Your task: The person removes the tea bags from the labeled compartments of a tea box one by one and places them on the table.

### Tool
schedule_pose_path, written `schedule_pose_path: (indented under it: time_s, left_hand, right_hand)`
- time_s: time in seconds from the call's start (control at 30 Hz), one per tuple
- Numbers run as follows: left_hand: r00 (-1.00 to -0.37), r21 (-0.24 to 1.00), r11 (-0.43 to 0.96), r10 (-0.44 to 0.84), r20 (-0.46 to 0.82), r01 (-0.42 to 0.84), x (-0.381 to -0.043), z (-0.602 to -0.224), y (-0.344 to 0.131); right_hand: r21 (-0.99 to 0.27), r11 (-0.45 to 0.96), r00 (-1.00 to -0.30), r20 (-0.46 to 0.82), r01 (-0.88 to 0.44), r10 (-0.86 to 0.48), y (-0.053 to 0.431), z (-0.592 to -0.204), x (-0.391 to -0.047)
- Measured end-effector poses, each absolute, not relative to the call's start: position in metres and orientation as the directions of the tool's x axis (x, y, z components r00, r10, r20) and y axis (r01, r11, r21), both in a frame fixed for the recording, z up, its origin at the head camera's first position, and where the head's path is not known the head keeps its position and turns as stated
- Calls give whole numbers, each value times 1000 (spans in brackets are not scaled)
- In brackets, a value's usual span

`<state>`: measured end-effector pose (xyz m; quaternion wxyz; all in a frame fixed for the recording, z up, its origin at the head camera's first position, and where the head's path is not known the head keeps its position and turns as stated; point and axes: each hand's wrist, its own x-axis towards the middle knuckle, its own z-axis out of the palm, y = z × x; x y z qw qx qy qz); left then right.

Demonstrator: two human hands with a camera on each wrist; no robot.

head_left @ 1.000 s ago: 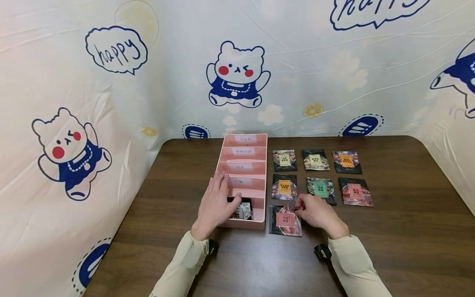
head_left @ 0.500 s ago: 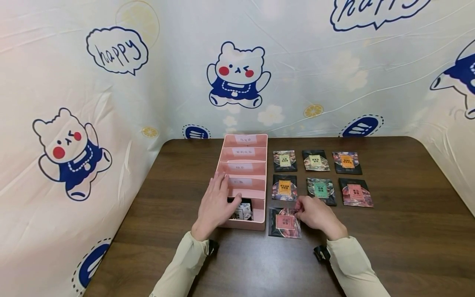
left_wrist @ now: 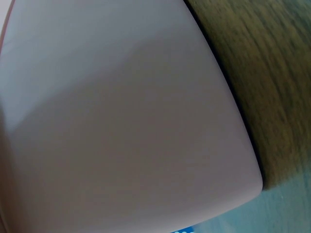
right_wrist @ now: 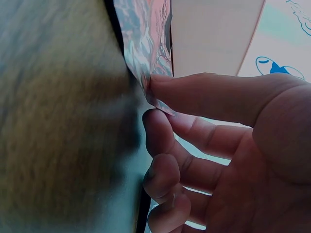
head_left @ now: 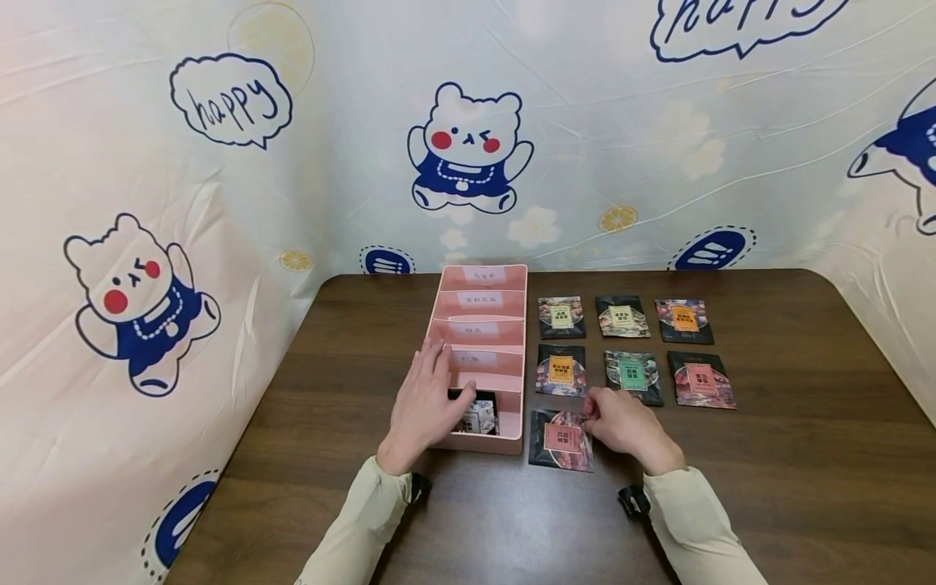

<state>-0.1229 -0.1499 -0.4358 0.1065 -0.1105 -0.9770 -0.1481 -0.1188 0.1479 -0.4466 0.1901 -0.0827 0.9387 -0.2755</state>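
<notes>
My left hand (head_left: 424, 402) rests on the left side of a pink divided box (head_left: 478, 444), fingers extended along its wall and thumb over the nearest compartment. In that compartment lies a black-and-white sachet (head_left: 480, 413), partly hidden by the thumb. The box's pink outer wall (left_wrist: 131, 131) fills most of the left wrist view. My right hand (head_left: 627, 424) pinches the right edge of a black sachet with a pink label (head_left: 561, 439), which lies just right of the box. In the right wrist view the thumb and forefinger grip the corner of this shiny sachet (right_wrist: 146, 43).
Two rows of sachets lie right of the box, including an orange-labelled sachet (head_left: 561, 370), a green-labelled sachet (head_left: 633, 375) and a pink-labelled sachet (head_left: 701, 379). Paper labels (head_left: 478, 357) mark the box's compartments. A printed cloth (head_left: 621, 146) hangs behind the brown table (head_left: 804, 455).
The pinched pink-labelled sachet has shifted slightly toward the near table edge, the right hand moving with it. My left hand has stayed on the box.
</notes>
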Motion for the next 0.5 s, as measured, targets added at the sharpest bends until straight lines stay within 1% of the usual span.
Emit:
schedule_pose_path:
  time_s: [0.5]
  left_hand:
    - [-956,270,932,178,234,240,-123,-436,-150]
  right_hand:
    - [-536,843,-917,-320,-30,-236,150,-447,-122]
